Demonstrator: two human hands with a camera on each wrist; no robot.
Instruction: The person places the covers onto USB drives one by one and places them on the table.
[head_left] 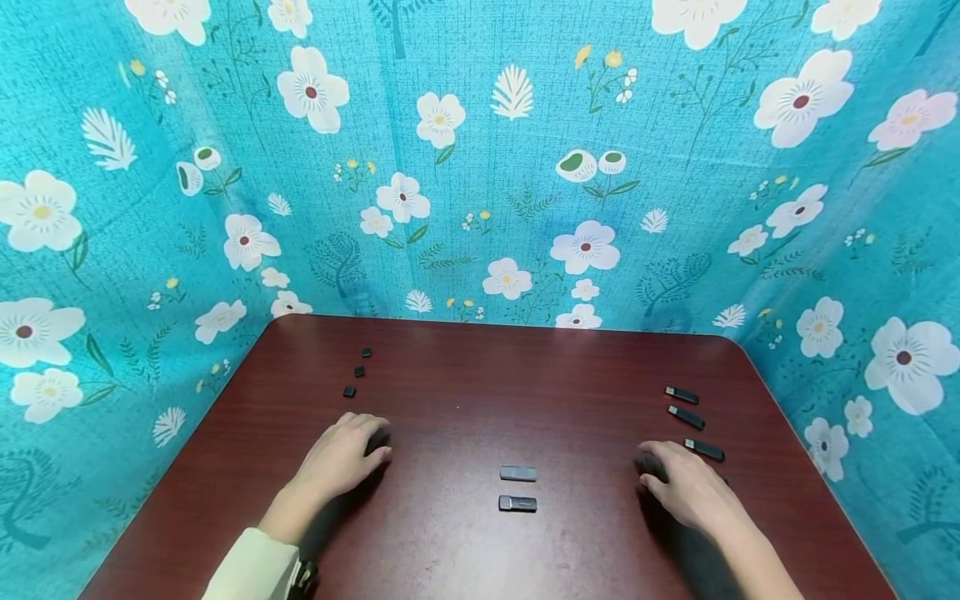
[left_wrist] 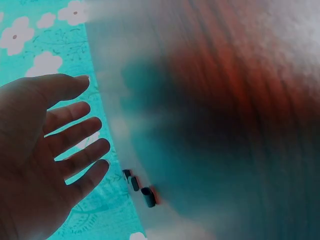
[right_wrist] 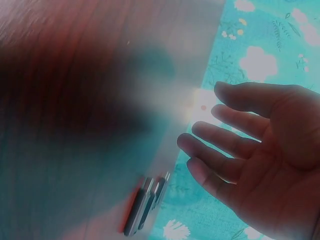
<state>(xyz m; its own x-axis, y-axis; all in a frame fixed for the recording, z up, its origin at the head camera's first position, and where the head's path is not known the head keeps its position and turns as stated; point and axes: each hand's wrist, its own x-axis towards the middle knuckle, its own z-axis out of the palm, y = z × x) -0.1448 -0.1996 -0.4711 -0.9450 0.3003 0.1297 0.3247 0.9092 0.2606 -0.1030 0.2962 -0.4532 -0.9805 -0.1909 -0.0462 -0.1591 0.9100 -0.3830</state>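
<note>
USB sticks (head_left: pixel 686 417) are held by neither hand: in the wrist views the fingers of the left hand (head_left: pixel 347 456) and of the right hand (head_left: pixel 693 490) are seen slightly bent and apart, with nothing gripped. Just beside the right hand, toward the right edge of the counter (head_left: pixel 450 392), three of the sticks are laid in a slanting row, their metal plugs (head_left: pixel 689 443) bared; a further dark shape (head_left: pixel 723 481) is mostly hidden by that hand and cannot be identified. Beyond the left hand, toward the far left corner, three small black caps (head_left: pixel 359 371) are lined up. Between the hands, well short of the far edge, a grey stick (head_left: pixel 518 473) and a black stick (head_left: pixel 518 503) are placed one behind the other. Judged from this layout, three sticks are already uncapped and three caps set aside, while the middle pair appears to be left closed. The far edge is backed by flowered blue cloth (head_left: pixel 480 275).
</note>
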